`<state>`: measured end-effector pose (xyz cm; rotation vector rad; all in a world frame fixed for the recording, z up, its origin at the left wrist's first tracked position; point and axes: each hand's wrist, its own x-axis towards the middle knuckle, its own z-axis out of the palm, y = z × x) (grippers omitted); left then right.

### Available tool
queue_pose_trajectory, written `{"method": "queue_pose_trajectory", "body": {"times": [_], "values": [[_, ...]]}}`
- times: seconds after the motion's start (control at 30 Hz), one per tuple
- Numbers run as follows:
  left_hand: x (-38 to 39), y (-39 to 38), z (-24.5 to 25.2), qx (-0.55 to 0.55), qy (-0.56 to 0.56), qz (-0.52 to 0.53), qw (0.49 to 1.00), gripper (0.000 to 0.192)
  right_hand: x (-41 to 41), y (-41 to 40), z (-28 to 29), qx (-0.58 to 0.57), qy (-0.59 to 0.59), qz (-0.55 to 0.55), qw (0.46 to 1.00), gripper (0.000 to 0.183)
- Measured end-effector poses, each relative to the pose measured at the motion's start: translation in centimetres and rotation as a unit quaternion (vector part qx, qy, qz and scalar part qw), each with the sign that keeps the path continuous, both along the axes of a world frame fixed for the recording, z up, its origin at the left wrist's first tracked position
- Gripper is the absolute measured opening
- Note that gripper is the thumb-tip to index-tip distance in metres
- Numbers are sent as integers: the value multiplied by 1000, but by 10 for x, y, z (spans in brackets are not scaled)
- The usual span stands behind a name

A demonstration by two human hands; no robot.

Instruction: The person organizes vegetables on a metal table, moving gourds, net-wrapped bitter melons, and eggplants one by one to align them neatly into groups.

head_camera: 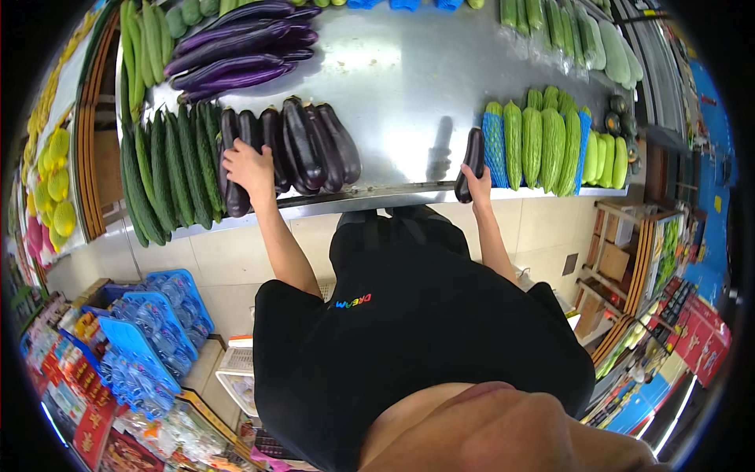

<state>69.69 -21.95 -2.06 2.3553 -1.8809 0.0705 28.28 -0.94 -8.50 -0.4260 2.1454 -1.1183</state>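
Note:
My left hand (250,168) is over the left end of a row of dark eggplants (304,144). Its fingers and thumb straddle one dark eggplant (238,202), whose lower end juts past the front edge of the metal table; my hand hides its middle. On the right, my right hand (479,184) grips a single dark eggplant (473,150), held nearly upright in the view at the table's front edge. Green cucumbers (177,171) lie left of my left hand. Bitter melons (532,144), some in blue foam netting (495,147), are just right of my right hand.
Long purple eggplants (242,53) are piled at the back left of the metal table (389,118). Bagged green vegetables (554,29) lie at the back right. Behind me stand blue crates (141,354) of water bottles and a white basket (236,366). Wooden shelving (613,259) is at the right.

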Motion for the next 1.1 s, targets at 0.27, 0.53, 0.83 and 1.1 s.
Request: {"method": "queue_pose_trajectory", "body": {"times": [0.27, 0.53, 0.83, 1.1], "values": [[4, 25, 27, -139, 415, 45, 898, 53, -56, -21, -51, 63, 342, 147, 926, 73], [-191, 53, 14, 140, 647, 9, 750, 44, -55, -17, -55, 115, 365, 155, 911, 70], [-355, 112, -132, 246, 599, -62, 759, 58, -80, 12, -28, 1, 391, 223, 893, 46], [-362, 114, -158, 289, 523, -158, 786, 55, -96, 34, 12, -68, 294, 238, 923, 20]]}}
